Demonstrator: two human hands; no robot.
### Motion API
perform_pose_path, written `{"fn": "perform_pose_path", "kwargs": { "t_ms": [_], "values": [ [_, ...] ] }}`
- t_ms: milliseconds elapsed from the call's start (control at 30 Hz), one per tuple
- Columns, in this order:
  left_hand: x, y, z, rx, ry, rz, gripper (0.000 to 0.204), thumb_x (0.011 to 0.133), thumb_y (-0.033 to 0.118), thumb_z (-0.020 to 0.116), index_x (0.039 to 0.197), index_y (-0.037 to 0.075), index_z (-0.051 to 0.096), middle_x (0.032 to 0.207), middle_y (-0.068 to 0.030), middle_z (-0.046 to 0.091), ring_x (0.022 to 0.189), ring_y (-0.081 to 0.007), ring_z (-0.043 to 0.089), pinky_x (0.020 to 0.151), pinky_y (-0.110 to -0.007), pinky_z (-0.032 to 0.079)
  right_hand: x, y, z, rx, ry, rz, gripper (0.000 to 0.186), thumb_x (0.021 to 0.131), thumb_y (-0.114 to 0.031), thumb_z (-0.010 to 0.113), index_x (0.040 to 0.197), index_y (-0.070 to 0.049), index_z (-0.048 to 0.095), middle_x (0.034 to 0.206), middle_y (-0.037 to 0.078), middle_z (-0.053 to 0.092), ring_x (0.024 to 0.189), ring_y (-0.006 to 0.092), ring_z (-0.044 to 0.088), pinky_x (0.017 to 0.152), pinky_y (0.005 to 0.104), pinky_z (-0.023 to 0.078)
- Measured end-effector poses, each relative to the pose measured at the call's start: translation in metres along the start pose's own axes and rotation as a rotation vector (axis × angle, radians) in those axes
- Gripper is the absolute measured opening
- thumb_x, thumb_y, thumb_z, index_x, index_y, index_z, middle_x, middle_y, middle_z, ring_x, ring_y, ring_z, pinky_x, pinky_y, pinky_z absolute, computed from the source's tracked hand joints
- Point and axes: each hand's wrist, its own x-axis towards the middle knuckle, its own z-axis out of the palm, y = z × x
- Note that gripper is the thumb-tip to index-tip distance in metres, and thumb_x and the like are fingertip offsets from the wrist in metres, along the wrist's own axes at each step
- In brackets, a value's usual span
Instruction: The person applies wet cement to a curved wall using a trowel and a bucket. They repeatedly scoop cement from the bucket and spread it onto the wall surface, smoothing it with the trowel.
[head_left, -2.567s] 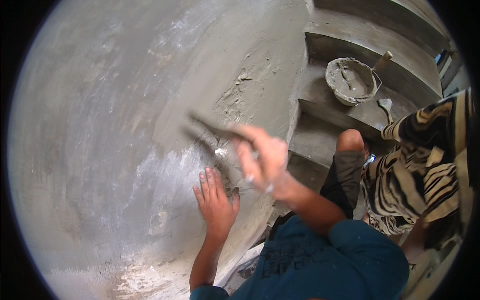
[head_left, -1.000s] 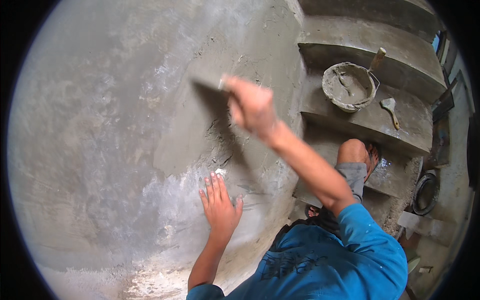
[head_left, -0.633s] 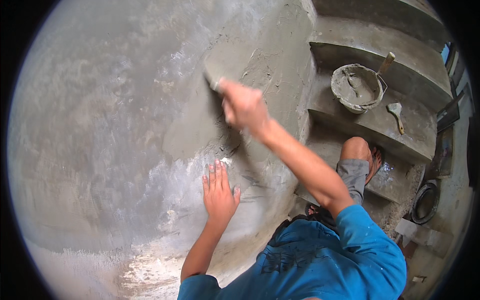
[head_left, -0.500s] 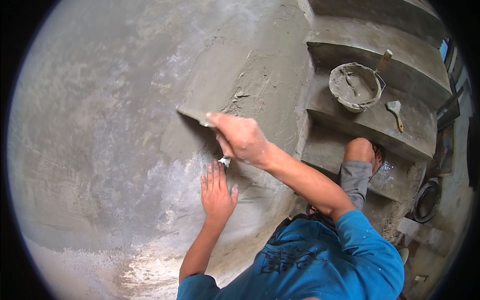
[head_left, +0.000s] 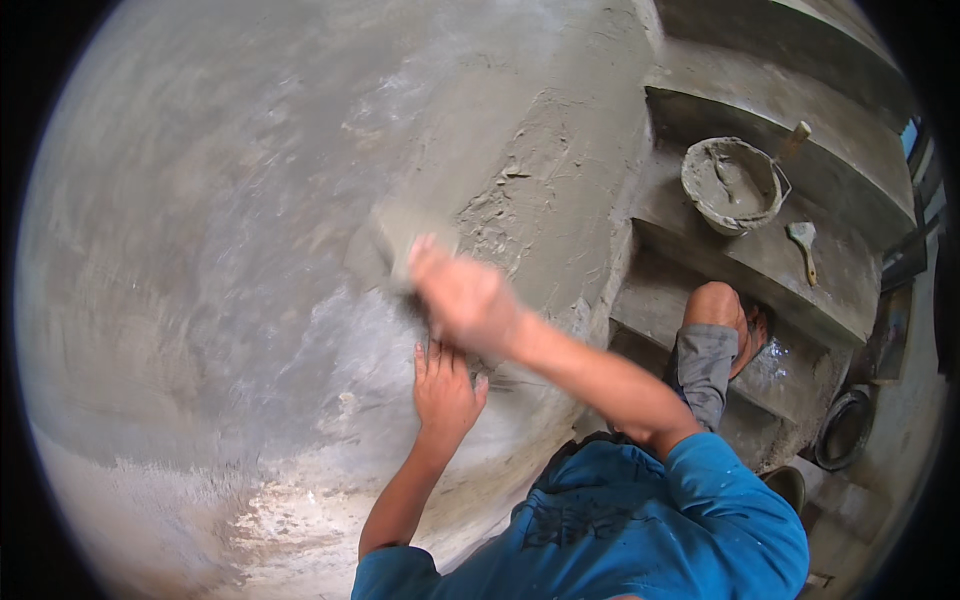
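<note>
My right hand [head_left: 465, 300] is closed around a flat plastering trowel [head_left: 405, 235], smeared by motion. Its pale blade lies at the wet cement on the grey wall [head_left: 250, 250]; the handle is hidden in my fist. Just below, my left hand [head_left: 447, 390] rests flat on the wall with fingers stretched out and holds nothing. A band of rough wet cement [head_left: 530, 180] runs up the wall to the right of the trowel, smoother along its left side.
Concrete stairs [head_left: 760, 75] climb at the right. One step bears a bucket [head_left: 735, 215] of wet cement with a wooden-handled tool [head_left: 797, 137] beside it, and a paintbrush [head_left: 804, 250]. My bent leg [head_left: 708, 355] is on a lower step. A black round tub or tyre [head_left: 843, 428] lies far right.
The trowel has turned and its blade now faces the wall more fully. My right hand has shifted slightly left and down. The left hand stays on the wall; the view has shifted slightly.
</note>
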Motion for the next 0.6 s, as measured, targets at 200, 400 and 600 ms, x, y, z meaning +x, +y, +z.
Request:
{"fn": "perform_pose_path", "kwargs": {
  "t_ms": [200,400,600],
  "values": [
    [0.001,0.002,0.001,-0.025,0.029,0.039,0.084,0.094,0.036,0.073,0.159,-0.005,0.04,0.168,-0.0214,0.038,0.159,-0.0353,0.032,0.13,-0.054,0.021,-0.004,-0.005,-0.031,0.091,0.144,0.01,0.039,0.083,-0.002,0.066,0.122,0.002,0.068,0.111,0.022,0.076,0.097,0.0327,0.078,0.08,0.0409,0.065],
    [-0.014,0.006,-0.005,-0.136,0.091,0.034,0.092,0.093,0.036,0.074,0.163,-0.007,0.033,0.174,-0.0233,0.027,0.161,-0.0413,0.025,0.13,-0.058,0.02,0.086,0.141,-0.046,-0.118,0.329,0.411,0.033,0.092,0.003,0.064,0.124,-0.002,0.07,0.093,0.021,0.076,0.073,0.0322,0.075,0.068,0.0416,0.061],
    [-0.016,0.008,0.009,-0.15,0.012,0.011,0.092,0.093,0.038,0.074,0.163,-0.006,0.034,0.174,-0.0216,0.028,0.162,-0.0377,0.025,0.13,-0.057,0.021,0.019,0.013,0.009,-0.012,0.138,0.079,0.043,0.081,0.005,0.06,0.123,0.009,0.065,0.108,0.027,0.075,0.086,0.0353,0.077,0.074,0.0413,0.064]
  ]
}}
